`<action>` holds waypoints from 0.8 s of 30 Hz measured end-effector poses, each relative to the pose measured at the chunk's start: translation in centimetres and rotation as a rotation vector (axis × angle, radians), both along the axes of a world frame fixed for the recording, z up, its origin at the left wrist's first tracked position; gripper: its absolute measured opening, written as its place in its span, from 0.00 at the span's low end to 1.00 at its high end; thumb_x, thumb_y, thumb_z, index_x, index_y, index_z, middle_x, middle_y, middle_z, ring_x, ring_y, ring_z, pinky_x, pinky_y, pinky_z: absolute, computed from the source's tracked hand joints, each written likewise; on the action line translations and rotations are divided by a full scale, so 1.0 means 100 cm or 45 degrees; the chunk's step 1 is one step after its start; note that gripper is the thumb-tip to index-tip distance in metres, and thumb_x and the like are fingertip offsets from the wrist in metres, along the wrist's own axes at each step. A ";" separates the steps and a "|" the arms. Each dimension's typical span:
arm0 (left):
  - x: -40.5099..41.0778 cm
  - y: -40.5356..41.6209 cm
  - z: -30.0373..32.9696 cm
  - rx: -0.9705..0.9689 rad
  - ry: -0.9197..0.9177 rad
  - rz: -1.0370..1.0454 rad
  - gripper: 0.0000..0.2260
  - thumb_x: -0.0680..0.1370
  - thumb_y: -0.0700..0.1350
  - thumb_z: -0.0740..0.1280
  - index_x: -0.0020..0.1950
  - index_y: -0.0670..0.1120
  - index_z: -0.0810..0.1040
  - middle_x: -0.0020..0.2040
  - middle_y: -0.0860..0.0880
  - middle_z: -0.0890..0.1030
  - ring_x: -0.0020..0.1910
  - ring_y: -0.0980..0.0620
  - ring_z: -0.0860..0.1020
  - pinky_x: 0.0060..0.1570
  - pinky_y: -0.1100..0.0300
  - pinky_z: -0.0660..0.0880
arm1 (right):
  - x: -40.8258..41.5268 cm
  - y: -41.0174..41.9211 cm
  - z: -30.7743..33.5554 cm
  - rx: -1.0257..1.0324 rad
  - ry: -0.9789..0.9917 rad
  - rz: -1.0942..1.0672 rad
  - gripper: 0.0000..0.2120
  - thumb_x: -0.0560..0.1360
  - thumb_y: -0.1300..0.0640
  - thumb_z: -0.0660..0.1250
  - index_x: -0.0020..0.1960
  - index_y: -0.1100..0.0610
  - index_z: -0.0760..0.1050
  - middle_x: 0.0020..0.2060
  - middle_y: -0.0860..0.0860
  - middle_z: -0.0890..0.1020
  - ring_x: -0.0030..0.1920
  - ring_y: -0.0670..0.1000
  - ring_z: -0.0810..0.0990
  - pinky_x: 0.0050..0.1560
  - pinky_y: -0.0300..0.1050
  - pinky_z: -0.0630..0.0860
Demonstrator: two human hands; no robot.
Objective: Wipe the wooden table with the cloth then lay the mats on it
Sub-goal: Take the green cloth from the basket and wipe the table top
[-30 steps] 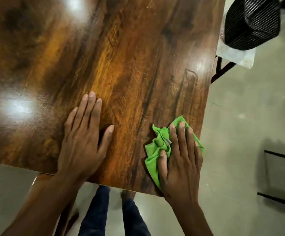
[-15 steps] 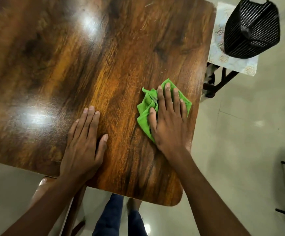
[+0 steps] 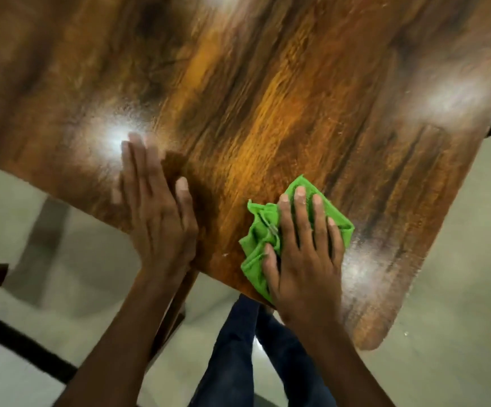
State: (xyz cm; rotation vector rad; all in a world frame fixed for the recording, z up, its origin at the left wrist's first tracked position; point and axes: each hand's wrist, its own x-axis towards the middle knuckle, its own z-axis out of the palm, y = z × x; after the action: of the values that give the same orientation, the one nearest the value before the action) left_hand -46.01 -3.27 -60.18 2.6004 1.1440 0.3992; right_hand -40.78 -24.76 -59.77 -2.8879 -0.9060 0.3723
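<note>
My left hand [image 3: 157,218] lies flat on the table [image 3: 267,92], fingers straight, grasping nothing — I judge it braces me near the front edge. To its right, my right hand [image 3: 304,251] presses the cloth [image 3: 260,245] down with spread fingers, thumb tucked against its folds. The bunched cloth sits by the near edge, its long axis running away from me.

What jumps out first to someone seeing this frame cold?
The bright green cloth, bunched under the right hand near the table's near edge. Then the glossy wooden table filling the frame, with light glare across it. The left hand lies flat on the wood beside the cloth, not touching it.
</note>
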 end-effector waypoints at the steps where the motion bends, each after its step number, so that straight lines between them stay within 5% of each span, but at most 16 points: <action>1: -0.005 0.010 -0.002 0.021 0.029 0.126 0.27 0.89 0.51 0.52 0.87 0.43 0.53 0.87 0.43 0.51 0.87 0.46 0.49 0.84 0.42 0.49 | 0.000 0.000 -0.001 -0.003 -0.007 -0.006 0.36 0.86 0.43 0.55 0.88 0.54 0.48 0.87 0.54 0.49 0.87 0.57 0.47 0.85 0.60 0.52; 5: -0.005 0.022 -0.006 0.039 0.075 0.368 0.29 0.89 0.54 0.50 0.87 0.41 0.49 0.87 0.40 0.49 0.87 0.43 0.47 0.84 0.41 0.49 | -0.002 0.001 -0.001 -0.017 -0.005 0.003 0.35 0.86 0.42 0.53 0.88 0.55 0.47 0.87 0.55 0.49 0.87 0.58 0.48 0.84 0.62 0.54; 11: 0.016 -0.006 -0.009 0.017 0.183 0.116 0.30 0.89 0.55 0.49 0.87 0.43 0.47 0.88 0.43 0.47 0.87 0.47 0.45 0.84 0.42 0.46 | 0.005 0.014 0.000 -0.011 0.056 0.183 0.37 0.86 0.40 0.52 0.88 0.55 0.44 0.87 0.57 0.46 0.87 0.59 0.46 0.85 0.62 0.49; 17: 0.016 -0.027 -0.003 0.005 -0.127 0.295 0.25 0.89 0.48 0.53 0.86 0.41 0.57 0.86 0.42 0.58 0.86 0.44 0.56 0.83 0.52 0.50 | 0.015 0.053 -0.006 0.217 0.123 0.662 0.35 0.86 0.44 0.53 0.87 0.57 0.47 0.87 0.56 0.48 0.87 0.57 0.46 0.85 0.59 0.49; 24: 0.112 -0.135 0.018 -0.148 0.187 -0.045 0.30 0.88 0.57 0.47 0.88 0.47 0.45 0.88 0.49 0.44 0.86 0.55 0.41 0.85 0.45 0.44 | 0.158 -0.037 -0.005 0.190 0.025 0.490 0.36 0.84 0.42 0.54 0.88 0.51 0.48 0.87 0.51 0.49 0.87 0.52 0.46 0.85 0.57 0.47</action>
State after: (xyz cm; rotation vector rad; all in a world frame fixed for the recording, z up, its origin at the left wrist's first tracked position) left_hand -34.84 -16.79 -58.37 2.5784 1.1295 0.1317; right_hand -24.96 -28.43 -60.30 -2.5636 -1.4226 0.3416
